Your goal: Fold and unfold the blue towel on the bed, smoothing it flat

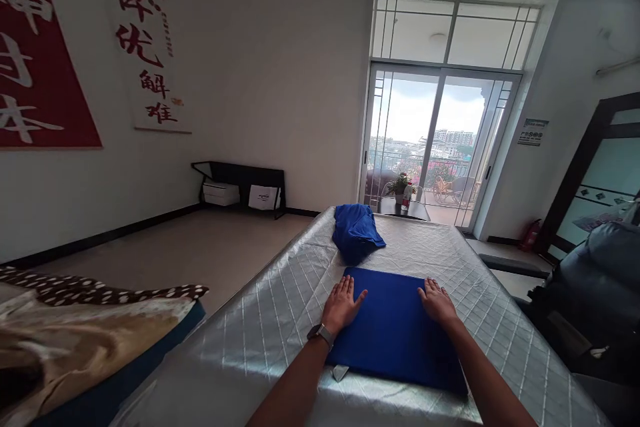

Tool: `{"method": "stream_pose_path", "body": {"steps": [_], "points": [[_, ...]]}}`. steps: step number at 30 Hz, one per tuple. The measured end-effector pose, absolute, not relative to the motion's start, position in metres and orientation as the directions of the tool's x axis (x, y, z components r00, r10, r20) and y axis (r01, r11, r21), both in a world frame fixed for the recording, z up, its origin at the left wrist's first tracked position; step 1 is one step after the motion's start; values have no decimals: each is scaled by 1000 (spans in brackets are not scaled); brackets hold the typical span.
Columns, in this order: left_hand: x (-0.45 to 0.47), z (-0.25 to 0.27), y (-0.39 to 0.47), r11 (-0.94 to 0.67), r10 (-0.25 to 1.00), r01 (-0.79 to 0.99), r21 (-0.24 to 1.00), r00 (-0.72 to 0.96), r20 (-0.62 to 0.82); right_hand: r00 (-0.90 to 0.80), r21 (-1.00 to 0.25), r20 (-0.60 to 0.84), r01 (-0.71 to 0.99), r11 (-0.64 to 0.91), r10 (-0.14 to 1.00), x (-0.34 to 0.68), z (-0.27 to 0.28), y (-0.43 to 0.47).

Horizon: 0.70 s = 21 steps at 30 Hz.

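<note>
A flat, dark-blue rectangle of cloth, apparently folded [390,327], lies between the left and right edges of the table with a silver quilted cover [270,313], its sides fairly straight. A small pale tag [340,372] pokes out at its near left corner (perhaps a label; the print is too small to tell).

The left hand [344,305] rests palm down on the cloth's left side near its far corner, fingers together, thumb spread inward. The right hand [438,303] mirrors it on the right side, flat and spread at the thumb. Neither hand grips anything. A dark-banded watch [323,333] circles the left wrist.

As a judgement, this piece looks nearly finished: flat and squared, with little creasing visible. A loose, crumpled bundle of bright-blue fabric [356,230], near the table's far left corner, is not yet flat or squared. Whether it touches the rectangle, I cannot tell.

Beyond the far edge stand a green potted plant [400,185] and a clear bottle with a red label [407,197]. Off the left edge lies brown cloth with white dots [75,290].
</note>
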<state>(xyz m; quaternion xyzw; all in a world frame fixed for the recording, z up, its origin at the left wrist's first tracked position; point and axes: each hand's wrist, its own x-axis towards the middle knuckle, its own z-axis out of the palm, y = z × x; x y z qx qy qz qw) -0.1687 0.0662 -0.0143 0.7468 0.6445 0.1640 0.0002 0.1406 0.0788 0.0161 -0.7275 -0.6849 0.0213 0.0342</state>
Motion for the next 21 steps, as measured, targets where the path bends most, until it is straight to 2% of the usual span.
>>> {"method": "stream_pose_path", "body": {"steps": [6, 14, 21], "points": [[-171, -20, 71, -190, 953, 960, 207, 129, 275, 64, -134, 24, 989, -61, 998, 151, -1, 93], [-172, -23, 76, -163, 969, 970, 181, 123, 215, 39, -91, 67, 995, -33, 997, 149, -6, 92], [-181, -10, 77, 9, 965, 987, 158, -50, 257, 15, -149, 26, 989, -11, 1000, 151, -3, 90]]}}
